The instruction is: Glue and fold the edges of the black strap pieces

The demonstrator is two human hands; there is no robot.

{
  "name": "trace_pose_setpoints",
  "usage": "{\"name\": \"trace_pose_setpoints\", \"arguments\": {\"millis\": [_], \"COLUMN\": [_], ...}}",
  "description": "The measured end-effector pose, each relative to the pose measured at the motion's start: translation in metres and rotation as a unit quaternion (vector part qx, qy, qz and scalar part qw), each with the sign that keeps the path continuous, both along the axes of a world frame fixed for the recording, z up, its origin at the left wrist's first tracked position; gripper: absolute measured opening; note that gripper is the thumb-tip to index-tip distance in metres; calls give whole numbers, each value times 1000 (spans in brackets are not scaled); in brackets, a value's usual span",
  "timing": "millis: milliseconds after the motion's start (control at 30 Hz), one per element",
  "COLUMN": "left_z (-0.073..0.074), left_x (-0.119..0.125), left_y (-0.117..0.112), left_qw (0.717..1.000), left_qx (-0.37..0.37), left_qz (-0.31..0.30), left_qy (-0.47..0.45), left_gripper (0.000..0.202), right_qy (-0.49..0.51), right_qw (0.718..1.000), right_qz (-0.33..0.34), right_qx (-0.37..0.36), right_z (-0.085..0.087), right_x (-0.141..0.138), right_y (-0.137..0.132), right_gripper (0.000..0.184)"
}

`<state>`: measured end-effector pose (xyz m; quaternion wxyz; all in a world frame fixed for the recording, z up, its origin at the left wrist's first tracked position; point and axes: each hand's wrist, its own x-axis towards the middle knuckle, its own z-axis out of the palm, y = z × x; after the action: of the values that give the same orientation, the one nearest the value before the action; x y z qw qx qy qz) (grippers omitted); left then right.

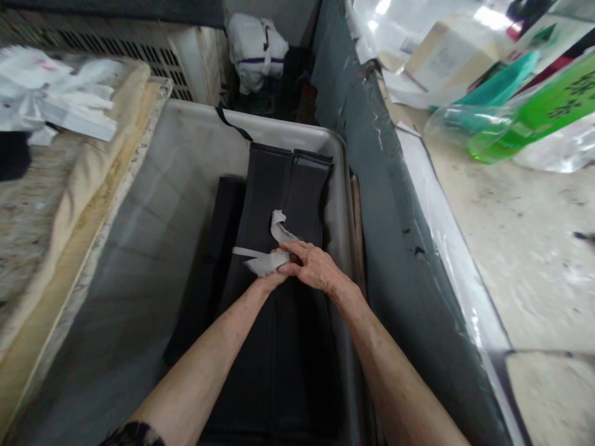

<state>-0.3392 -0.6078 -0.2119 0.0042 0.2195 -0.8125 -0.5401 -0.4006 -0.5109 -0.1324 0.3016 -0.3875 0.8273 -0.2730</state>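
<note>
Both hands meet over a stack of dark, flat fabric-like panels (264, 192) lying lengthwise in a grey tub. A pale cloth-like strip (267, 265) crosses the stack, with one loose end curling up beyond my hands. My right hand (313, 265) is closed, thumb and fingers pinching the strip. Close beneath it, my left hand (274, 279) is closed on the same strip, which partly covers it; most of its fingers are hidden. To the left of the stack, another dark panel bundle (225, 210) lies lower in the tub.
The tub (186, 130) has a raised rim, with a black strap (235, 126) over its far edge. A grey-blue partition (385, 217) stands close on the right, beside a worktop (511, 248) holding a green package (534, 118). White scraps (60, 93) lie on the left table.
</note>
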Motion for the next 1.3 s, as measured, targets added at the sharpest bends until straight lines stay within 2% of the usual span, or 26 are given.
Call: {"name": "trace_pose_setpoints", "arguments": {"millis": [133, 200, 367, 467, 533, 633, 767, 867, 1067, 1300], "left_z": [-2, 1, 11, 15, 15, 14, 11, 8, 3, -3], "left_x": [-2, -3, -2, 0, 2, 3, 3, 3, 3, 3], "left_y": [-2, -1, -1, -2, -3, -4, -3, -2, 0, 7], "left_qw": [997, 993, 982, 981, 981, 983, 985, 985, 987, 988], "left_qx": [79, 115, 175, 184, 181, 171, 157, 149, 124, 67], "left_qz": [-24, -34, -47, -37, -32, -27, -18, -5, 9, 61], "left_qy": [-4, 6, 45, 53, 53, 56, 67, 80, 99, 127], "left_gripper": [25, 27, 19, 15, 16, 19, 19, 21, 21, 23], "right_qy": [29, 41, 61, 29, -11, -45, 3, -6, -76, -145], "right_qw": [998, 995, 977, 971, 972, 971, 966, 971, 960, 942], "right_qz": [5, -12, -69, -97, -109, -146, -232, -235, -268, -302], "right_qx": [59, 93, 190, 215, 208, 185, 112, 52, 32, 17], "right_z": [0, 2, 7, 3, 0, -5, -13, -23, -41, -40], "right_x": [-10, -10, -3, 9, 18, 23, 15, 9, 4, 0], "right_y": [9, 10, 22, 35, 41, 41, 24, 11, 9, 8], "right_gripper": [63, 62, 38, 21, 10, 23, 33, 44, 34, 30]}}
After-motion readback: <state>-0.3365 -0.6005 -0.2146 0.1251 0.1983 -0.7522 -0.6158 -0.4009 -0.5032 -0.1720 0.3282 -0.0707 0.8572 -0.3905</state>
